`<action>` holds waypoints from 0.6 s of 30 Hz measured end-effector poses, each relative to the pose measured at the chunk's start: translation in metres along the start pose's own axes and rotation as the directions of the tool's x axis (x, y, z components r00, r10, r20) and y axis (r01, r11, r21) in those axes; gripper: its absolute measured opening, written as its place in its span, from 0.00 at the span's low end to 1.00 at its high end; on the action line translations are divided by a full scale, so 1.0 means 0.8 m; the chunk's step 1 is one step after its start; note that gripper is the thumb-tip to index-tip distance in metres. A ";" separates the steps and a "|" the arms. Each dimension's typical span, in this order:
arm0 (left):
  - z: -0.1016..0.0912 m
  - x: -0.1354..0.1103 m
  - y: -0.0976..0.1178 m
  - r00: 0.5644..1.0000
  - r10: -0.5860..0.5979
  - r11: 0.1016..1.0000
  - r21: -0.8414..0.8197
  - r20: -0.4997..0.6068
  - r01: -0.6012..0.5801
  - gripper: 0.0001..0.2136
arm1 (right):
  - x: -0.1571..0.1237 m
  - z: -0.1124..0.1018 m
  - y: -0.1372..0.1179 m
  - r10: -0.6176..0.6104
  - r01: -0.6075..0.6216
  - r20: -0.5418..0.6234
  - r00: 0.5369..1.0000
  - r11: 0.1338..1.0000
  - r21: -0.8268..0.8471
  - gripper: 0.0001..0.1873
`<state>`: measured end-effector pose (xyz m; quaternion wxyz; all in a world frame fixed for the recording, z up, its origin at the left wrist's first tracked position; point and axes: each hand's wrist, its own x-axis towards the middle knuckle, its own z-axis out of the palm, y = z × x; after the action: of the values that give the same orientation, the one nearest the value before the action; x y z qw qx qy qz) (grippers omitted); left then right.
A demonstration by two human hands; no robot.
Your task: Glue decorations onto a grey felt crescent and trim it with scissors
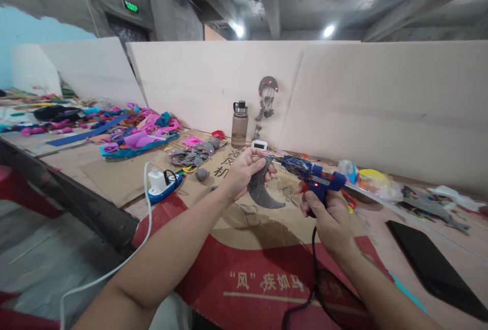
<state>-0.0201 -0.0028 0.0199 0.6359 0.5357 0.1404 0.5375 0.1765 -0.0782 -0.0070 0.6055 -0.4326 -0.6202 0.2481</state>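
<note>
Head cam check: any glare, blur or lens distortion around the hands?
Head view: the ceiling lights bloom but sit far from the work. The left hand on the grey crescent piece and the right hand on the blue glue gun are sharp and evenly lit, with soft shadows. The wide angle stretches the forearms toward the bottom edge.

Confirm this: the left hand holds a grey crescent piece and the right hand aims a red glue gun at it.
Not quite: the glue gun is blue, not red, as the head view shows. The left hand holds a grey crescent piece and the right hand aims the blue glue gun at it.
</note>
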 end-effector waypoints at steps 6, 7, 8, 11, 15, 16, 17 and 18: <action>-0.004 0.005 -0.003 0.999 -0.054 0.994 -0.099 -0.005 0.053 0.24 | -0.001 -0.001 0.001 -0.030 0.030 -0.009 1.000 0.999 0.013 0.12; -0.004 0.005 -0.004 0.998 -0.065 0.992 -0.110 -0.004 0.064 0.24 | -0.001 -0.002 0.000 -0.031 0.031 -0.008 0.999 0.999 0.023 0.13; -0.004 0.006 -0.005 0.997 -0.072 0.991 -0.115 -0.005 0.071 0.23 | -0.001 -0.002 -0.001 -0.028 0.028 -0.008 1.000 0.999 0.032 0.13; -0.005 0.007 -0.009 0.999 -0.032 0.998 -0.048 -0.040 0.031 0.20 | 0.000 -0.003 -0.001 -0.011 0.012 -0.015 1.000 0.999 0.051 0.13; -0.012 0.011 -0.017 0.987 0.135 0.983 0.134 -0.090 -0.122 0.14 | -0.001 -0.003 0.002 0.014 -0.010 -0.036 0.999 0.995 0.098 0.12; -0.014 0.012 -0.019 0.983 0.157 0.978 0.150 -0.099 -0.142 0.14 | -0.001 -0.002 0.003 0.023 -0.018 -0.041 0.999 0.993 0.118 0.12; -0.015 0.012 -0.020 0.979 0.169 0.976 0.154 -0.113 -0.151 0.14 | -0.001 0.000 0.003 0.036 -0.028 -0.052 0.998 0.989 0.142 0.12; -0.016 0.013 -0.020 0.976 0.173 0.977 0.150 -0.130 -0.153 0.15 | 0.000 0.001 0.003 0.054 -0.042 -0.068 0.996 0.985 0.170 0.12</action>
<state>-0.0171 0.0148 0.0054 0.5389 0.5488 0.1780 0.6138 0.1762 -0.0764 -0.0092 0.6556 -0.4037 -0.5642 0.2983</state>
